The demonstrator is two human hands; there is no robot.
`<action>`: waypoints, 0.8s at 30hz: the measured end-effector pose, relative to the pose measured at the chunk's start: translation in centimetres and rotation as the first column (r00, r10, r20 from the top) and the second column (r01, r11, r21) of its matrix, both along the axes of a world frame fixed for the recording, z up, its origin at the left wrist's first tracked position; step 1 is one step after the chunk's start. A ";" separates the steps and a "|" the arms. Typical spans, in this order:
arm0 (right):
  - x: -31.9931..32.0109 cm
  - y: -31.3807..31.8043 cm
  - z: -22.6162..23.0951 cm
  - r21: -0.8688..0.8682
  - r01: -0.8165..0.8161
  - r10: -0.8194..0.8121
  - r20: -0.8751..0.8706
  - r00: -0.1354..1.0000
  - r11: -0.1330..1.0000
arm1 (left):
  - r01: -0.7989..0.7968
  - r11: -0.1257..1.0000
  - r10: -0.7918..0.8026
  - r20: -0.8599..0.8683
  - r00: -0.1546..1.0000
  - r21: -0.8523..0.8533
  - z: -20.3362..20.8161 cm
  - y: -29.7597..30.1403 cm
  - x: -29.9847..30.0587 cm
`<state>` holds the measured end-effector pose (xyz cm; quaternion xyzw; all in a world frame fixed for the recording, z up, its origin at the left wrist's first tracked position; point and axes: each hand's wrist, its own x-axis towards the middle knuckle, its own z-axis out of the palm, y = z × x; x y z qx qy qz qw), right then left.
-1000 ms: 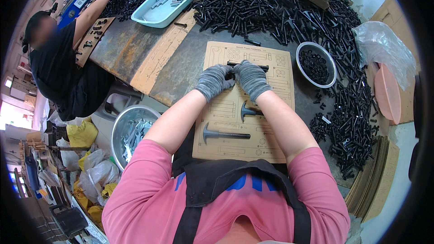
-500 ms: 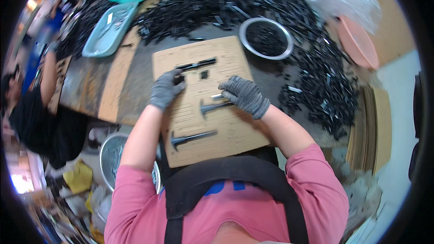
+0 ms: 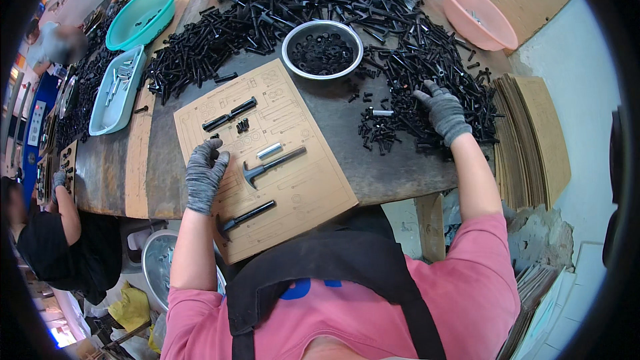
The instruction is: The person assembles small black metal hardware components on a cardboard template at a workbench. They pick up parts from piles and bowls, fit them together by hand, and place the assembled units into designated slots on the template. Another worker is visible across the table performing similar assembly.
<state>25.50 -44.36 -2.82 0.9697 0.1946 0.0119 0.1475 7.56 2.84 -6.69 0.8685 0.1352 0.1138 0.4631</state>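
My left hand (image 3: 208, 177), in a grey knit glove, rests at the left edge of a printed cardboard sheet (image 3: 313, 190). Its fingers are curled, with a small black part (image 3: 215, 137) at their tips. Beyond it lie long black bolts (image 3: 230, 113) end to end and several small black screws (image 3: 243, 125). A silver sleeve (image 3: 269, 151) sits above a black T-shaped part (image 3: 283, 160); a second T-shaped part (image 3: 253, 213) lies nearer me. My gloved right hand (image 3: 445, 115) is over a pile of small black bolts (image 3: 407, 93), thumb and fingers apart, apparently holding nothing.
A metal bowl (image 3: 285, 53) of black rings stands beyond the sheet, before a large heap of black parts (image 3: 220, 40). Turquoise basins (image 3: 100, 120) stand left, a pink basin (image 3: 480, 27) far right. Cardboard sheets (image 3: 533, 140) are stacked right. A co-worker (image 3: 67, 247) works at left.
My right hand has left the silver sleeve on the sheet and moved right to the bolt pile. Small screws now lie where a dark clump was. The whole view has shifted.
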 end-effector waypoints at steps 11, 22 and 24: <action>2.5 0.0 2.2 -0.150 -0.190 0.164 -0.172 0.971 0.970 | 0.061 0.998 -0.061 0.025 0.998 -0.016 -0.5 -1.7 -0.1; 4.8 -0.5 -1.3 0.199 -0.006 -0.029 0.176 0.984 0.980 | 0.065 0.998 -0.065 0.035 0.997 -0.019 0.1 -1.8 0.2; 5.1 -0.7 -1.6 0.198 -0.025 -0.036 0.301 0.953 0.980 | 0.066 0.997 -0.065 0.031 0.997 -0.025 0.3 -1.7 0.0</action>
